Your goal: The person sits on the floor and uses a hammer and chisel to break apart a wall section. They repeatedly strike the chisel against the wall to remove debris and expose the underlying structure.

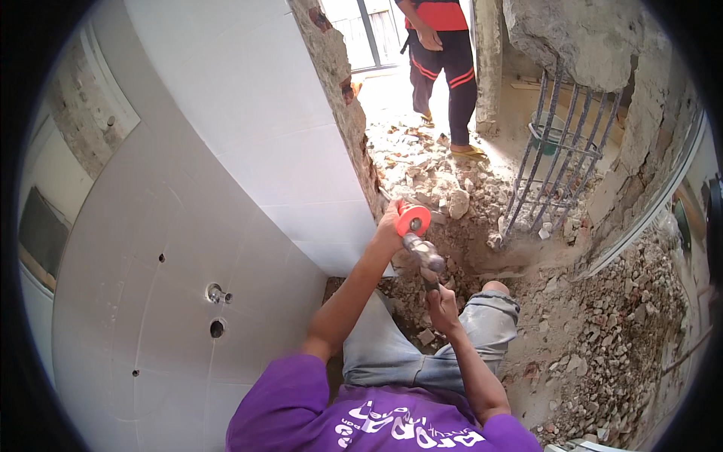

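My left hand (388, 226) is closed around a chisel with a round orange guard (410, 212), low beside the broken edge of the tiled wall (360, 143). The guard and my fingers hide most of the chisel's shaft. Closed round the handle of a hammer, my right hand (443, 309) is in front of my knees. The hammer's metal head (425, 255) is slightly blurred and lies right by the chisel's struck end; whether the two touch I cannot tell.
Rubble (602, 346) covers much of the floor. Bare reinforcing bars (553, 158) hang below a broken concrete column (576, 38) on the right, with a green bucket (547, 139) behind them. Another person (444, 71) stands on debris ahead. Pipe fittings (217, 294) stick out of the left wall.
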Tool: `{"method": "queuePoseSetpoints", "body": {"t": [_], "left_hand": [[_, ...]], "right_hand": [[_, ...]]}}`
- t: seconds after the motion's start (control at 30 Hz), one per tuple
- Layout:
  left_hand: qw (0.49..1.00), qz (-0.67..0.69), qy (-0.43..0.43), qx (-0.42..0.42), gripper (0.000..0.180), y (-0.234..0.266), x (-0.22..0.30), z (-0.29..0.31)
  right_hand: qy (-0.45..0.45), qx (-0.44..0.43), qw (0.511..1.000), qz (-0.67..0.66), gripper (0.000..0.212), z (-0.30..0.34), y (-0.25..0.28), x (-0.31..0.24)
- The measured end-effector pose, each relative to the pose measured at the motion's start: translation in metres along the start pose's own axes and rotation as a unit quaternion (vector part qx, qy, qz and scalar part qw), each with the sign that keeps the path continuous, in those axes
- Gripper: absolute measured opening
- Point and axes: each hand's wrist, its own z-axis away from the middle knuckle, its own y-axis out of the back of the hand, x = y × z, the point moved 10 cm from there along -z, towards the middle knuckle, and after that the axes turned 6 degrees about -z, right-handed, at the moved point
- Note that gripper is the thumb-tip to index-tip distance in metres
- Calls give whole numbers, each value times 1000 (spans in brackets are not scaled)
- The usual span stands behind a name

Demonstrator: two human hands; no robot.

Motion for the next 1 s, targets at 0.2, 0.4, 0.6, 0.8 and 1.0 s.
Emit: {"method": "queuePoseSetpoints", "body": {"t": [0.2, 0.4, 0.6, 0.8, 1.0], "left_hand": [[988, 107, 52, -97, 29, -19, -6, 8], [990, 78, 50, -110, 28, -13, 10, 5], [987, -102, -92, -84, 35, 40, 39, -18], [994, 78, 76, -23, 25, -14, -87, 33], [998, 6, -59, -2, 22, -21, -80, 35]], "right_hand": [[232, 13, 940, -251, 54, 32, 30, -119], [419, 78, 903, -41, 68, 26, 19, -184], [-11, -9, 1000, 20, 65, -17, -26, 28], [25, 126, 989, -67, 68, 21, 45, -30], [87, 127, 971, -181, 83, 27, 87, -79]]}}
